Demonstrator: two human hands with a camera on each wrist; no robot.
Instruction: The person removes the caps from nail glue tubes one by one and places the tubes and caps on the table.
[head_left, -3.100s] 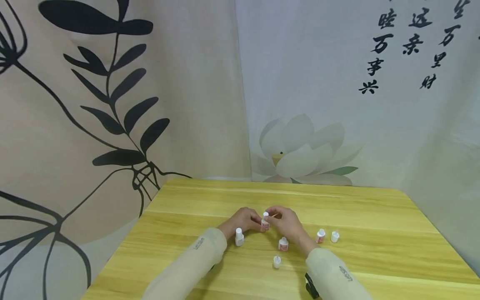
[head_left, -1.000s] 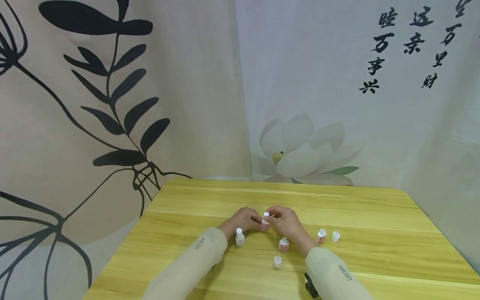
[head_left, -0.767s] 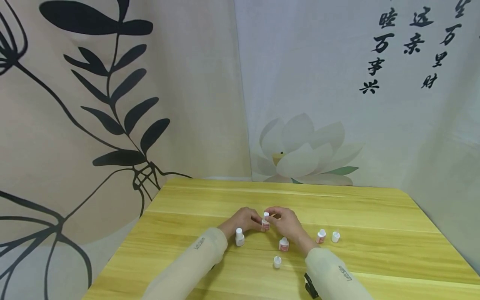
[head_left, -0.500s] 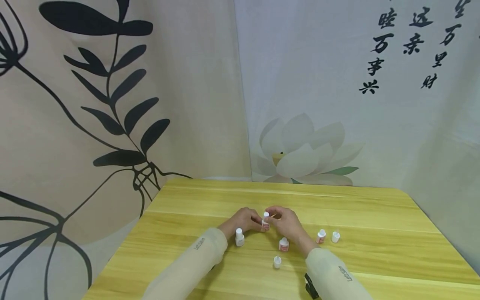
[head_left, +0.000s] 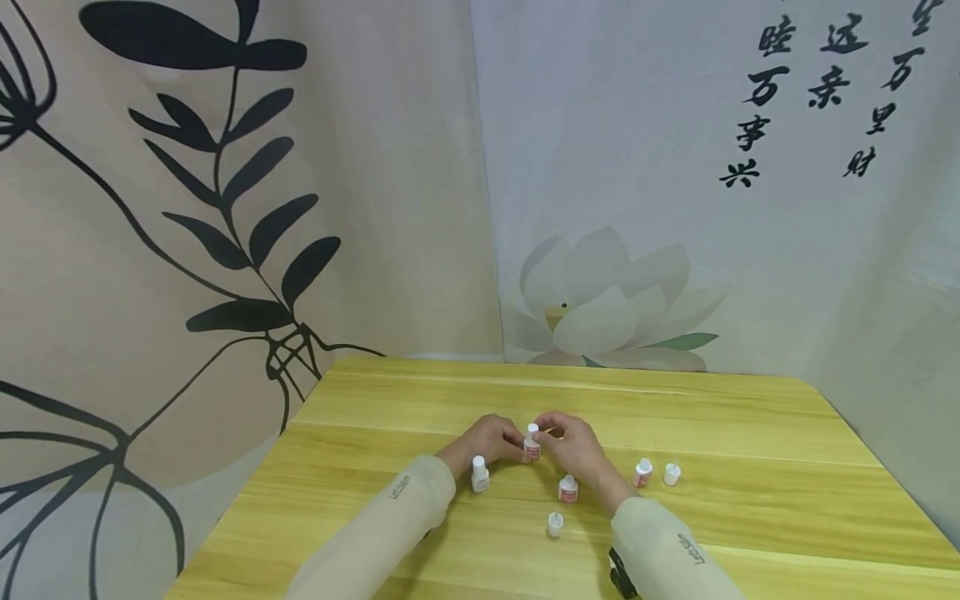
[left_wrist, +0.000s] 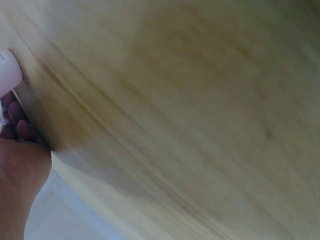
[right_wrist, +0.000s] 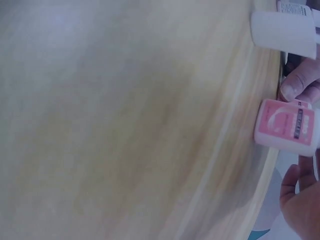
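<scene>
In the head view my left hand (head_left: 491, 439) holds a small white bottle with a pink label (head_left: 532, 451) upright at the middle of the table. My right hand (head_left: 573, 442) pinches the white cap (head_left: 532, 429) at its top. A second pink-labelled bottle (head_left: 567, 490) stands uncapped just in front of the hands, and its label (right_wrist: 285, 122) fills part of the right wrist view. Beside my left wrist is a white bottle (head_left: 480, 475) with a tall cap. The left wrist view catches only part of my left hand and a bottle's lower end (left_wrist: 9, 74).
A loose white cap (head_left: 554, 524) lies near the front of the wooden table (head_left: 420, 392). Right of my right forearm stand another pink-labelled bottle (head_left: 642, 472) and a second loose cap (head_left: 671, 474). A printed cloth (head_left: 405, 208) hangs behind the table's far edge.
</scene>
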